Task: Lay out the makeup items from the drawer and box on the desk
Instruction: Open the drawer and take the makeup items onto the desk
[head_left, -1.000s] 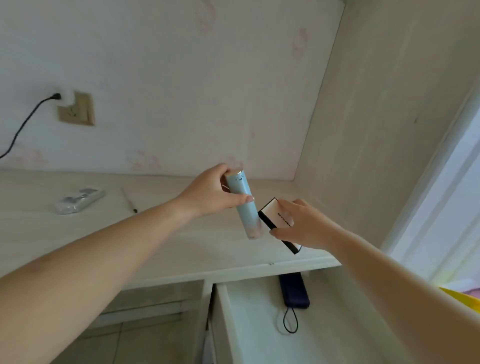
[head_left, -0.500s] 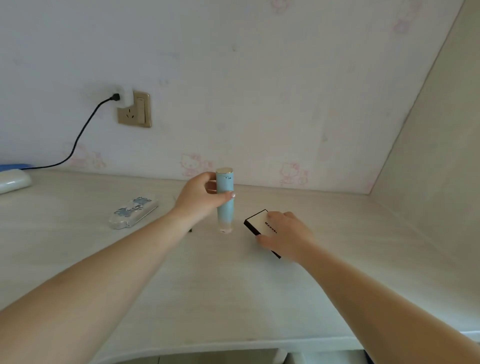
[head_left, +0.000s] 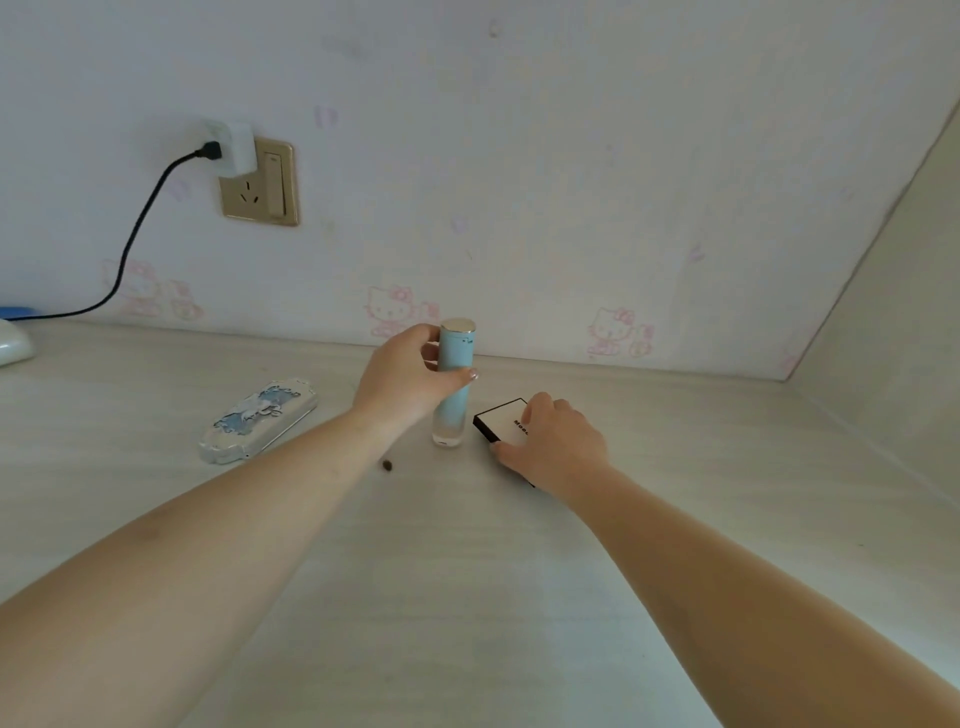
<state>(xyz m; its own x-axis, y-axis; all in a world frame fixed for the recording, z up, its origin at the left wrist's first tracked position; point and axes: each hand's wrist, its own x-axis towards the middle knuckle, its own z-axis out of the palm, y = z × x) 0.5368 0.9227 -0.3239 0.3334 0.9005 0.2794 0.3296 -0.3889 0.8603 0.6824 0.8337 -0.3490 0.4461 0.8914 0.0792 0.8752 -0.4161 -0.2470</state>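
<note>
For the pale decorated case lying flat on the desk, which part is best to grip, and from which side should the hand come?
Probably across its narrow width, near the middle, coming from above. The decorated case lies flat and long on the desk, with free space along both long edges, so thumb and fingers could close over them. The left hand is nearer, but it now holds the blue bottle.

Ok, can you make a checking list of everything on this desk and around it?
Surface: pale wood desk, small dark speck.
Job's things: blue bottle upright; white compact lying flat; patterned case lying flat.
Clutter: white object at left edge.
Grippers: left hand grips bottle; right hand holds compact.
Cables: black cable plugged into wall socket.
Surroundings: cartoon-cat wallpaper.
</note>
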